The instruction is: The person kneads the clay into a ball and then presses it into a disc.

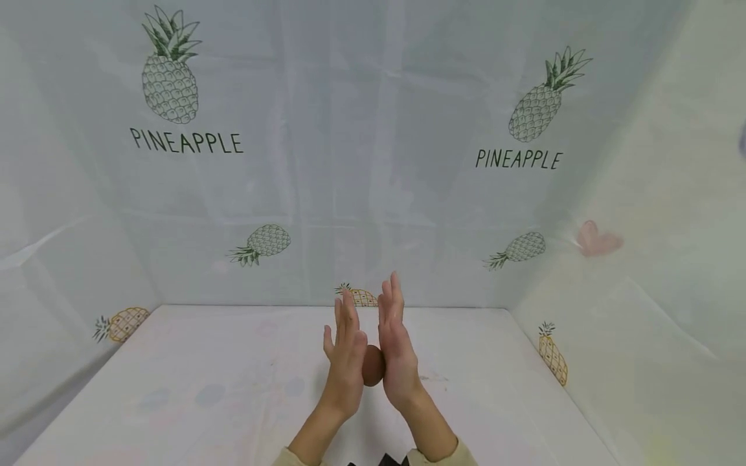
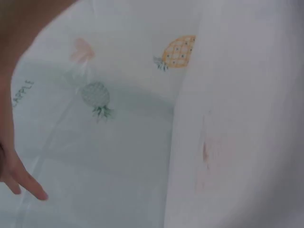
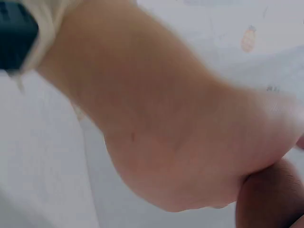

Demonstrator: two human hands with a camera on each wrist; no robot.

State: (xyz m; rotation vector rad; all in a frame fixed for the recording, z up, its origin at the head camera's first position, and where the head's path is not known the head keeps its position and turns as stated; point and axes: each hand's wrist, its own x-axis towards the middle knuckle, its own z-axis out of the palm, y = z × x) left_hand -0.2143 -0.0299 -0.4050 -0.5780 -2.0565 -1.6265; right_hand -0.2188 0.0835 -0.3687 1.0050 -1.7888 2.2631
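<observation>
A brown, egg-shaped lump [image 1: 373,366] sits between two upright palms above the white table, in the head view. On its left side, my left hand [image 1: 346,367] presses against it with fingers straight and pointing up. My right hand [image 1: 399,359] presses from the other side, its fingers also straight. The right wrist view shows the lump [image 3: 271,197] against the right hand's [image 3: 190,147] palm, partly cut off by the frame. In the left wrist view only an edge of a hand and a few fingers [image 2: 29,183] show; the lump is hardly visible there.
A white table [image 1: 221,362] lies under the hands, with faint smudges [image 1: 434,378] to the right of them. A pale curtain [image 1: 350,162] printed with pineapples stands behind the table and along both sides.
</observation>
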